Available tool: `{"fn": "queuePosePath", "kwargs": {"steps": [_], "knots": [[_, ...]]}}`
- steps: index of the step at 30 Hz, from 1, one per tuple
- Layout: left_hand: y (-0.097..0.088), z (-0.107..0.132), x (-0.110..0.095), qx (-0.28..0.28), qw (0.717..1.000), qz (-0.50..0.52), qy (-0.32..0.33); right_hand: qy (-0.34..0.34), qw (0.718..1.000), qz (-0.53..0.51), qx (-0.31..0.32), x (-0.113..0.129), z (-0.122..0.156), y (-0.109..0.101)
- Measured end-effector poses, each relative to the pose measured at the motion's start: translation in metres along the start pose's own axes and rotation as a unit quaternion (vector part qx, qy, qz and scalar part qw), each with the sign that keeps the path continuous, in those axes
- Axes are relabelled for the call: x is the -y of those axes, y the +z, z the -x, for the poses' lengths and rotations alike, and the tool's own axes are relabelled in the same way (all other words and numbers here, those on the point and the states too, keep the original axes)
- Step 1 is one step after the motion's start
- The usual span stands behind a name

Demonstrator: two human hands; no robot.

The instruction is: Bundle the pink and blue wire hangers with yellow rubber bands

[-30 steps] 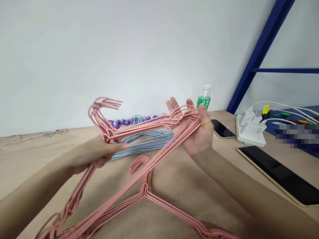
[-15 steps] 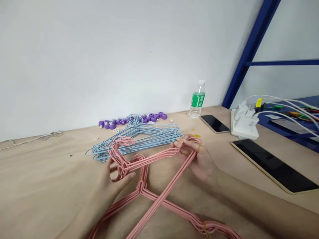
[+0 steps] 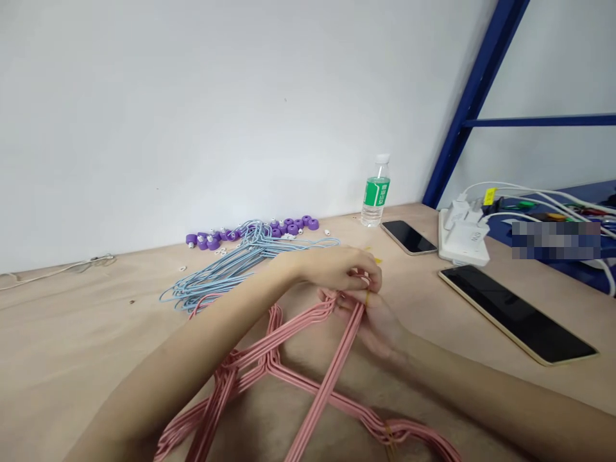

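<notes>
A bundle of pink coated-wire hangers [image 3: 298, 341] lies across my lap and the table edge, its strands crossing in a tangle. My left hand [image 3: 339, 269] reaches across from the left and pinches the strands at the top of the bundle. Below it, my right hand [image 3: 373, 324] grips the same strands. A thin yellow rubber band [image 3: 367, 298] sits on the strands between my fingers, partly hidden. A stack of light blue wire hangers [image 3: 216, 276] lies on the table, partly hidden behind my left forearm.
Purple plastic caps [image 3: 293, 226] lie along the wall behind the blue hangers. To the right are a water bottle [image 3: 376, 190], a phone [image 3: 408, 237], a white power strip [image 3: 462, 240] with cables, and a tablet [image 3: 517, 314]. A blue metal frame [image 3: 469, 109] rises at the back right.
My left hand has moved from the left of the bundle across to my right hand. The pink hangers have dropped lower, and the view has shifted slightly.
</notes>
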State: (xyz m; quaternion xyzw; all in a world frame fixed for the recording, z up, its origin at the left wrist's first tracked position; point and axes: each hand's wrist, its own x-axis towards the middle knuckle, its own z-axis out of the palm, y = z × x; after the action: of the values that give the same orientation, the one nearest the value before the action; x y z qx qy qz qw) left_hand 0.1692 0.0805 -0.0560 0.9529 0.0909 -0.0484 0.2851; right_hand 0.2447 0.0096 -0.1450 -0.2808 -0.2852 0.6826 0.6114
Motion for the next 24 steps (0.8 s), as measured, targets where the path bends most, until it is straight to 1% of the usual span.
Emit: {"fn": "queuePosePath", "kwargs": {"steps": [2,4,6,8,10,13,15,16,17,19,21,23,24], "knots": [[-0.007,-0.007,0.004,0.056,0.997,0.045,0.007,0.017,1.000,-0.021,0.005,0.001,0.002,0.003],[-0.015,-0.012,0.006,0.124,0.987,0.099,0.005,0.030,0.998,-0.052,0.021,0.002,0.004,0.007],[-0.021,-0.017,0.009,0.193,0.970,0.150,-0.004,0.035,0.995,-0.080,0.044,0.001,0.006,0.011],[-0.024,-0.022,0.013,0.250,0.948,0.194,-0.018,0.040,0.993,-0.096,0.055,-0.001,0.006,0.013],[-0.024,-0.024,0.017,0.279,0.932,0.229,-0.029,0.046,0.993,-0.101,0.051,-0.003,0.006,0.014],[-0.018,-0.025,0.020,0.276,0.922,0.267,-0.037,0.049,0.993,-0.100,0.042,-0.004,0.005,0.014],[-0.013,-0.024,0.020,0.257,0.921,0.291,-0.039,0.046,0.993,-0.097,0.044,-0.003,0.006,0.014],[-0.011,-0.022,0.020,0.239,0.922,0.302,-0.041,0.045,0.993,-0.095,0.048,-0.002,0.007,0.014],[-0.010,-0.020,0.021,0.210,0.925,0.314,-0.042,0.047,0.993,-0.094,0.053,-0.001,0.008,0.014],[-0.009,-0.011,0.026,0.115,0.934,0.336,-0.042,0.063,0.992,-0.094,0.058,0.001,0.009,0.013],[-0.009,0.007,0.034,-0.004,0.938,0.345,-0.041,0.085,0.991,-0.091,0.051,0.003,0.008,0.012],[-0.005,0.035,0.038,-0.100,0.936,0.334,-0.046,0.088,0.991,-0.089,0.039,0.006,0.005,0.009],[0.000,0.052,0.037,-0.134,0.936,0.321,-0.054,0.081,0.992,-0.087,0.034,0.007,0.002,0.007]]}}
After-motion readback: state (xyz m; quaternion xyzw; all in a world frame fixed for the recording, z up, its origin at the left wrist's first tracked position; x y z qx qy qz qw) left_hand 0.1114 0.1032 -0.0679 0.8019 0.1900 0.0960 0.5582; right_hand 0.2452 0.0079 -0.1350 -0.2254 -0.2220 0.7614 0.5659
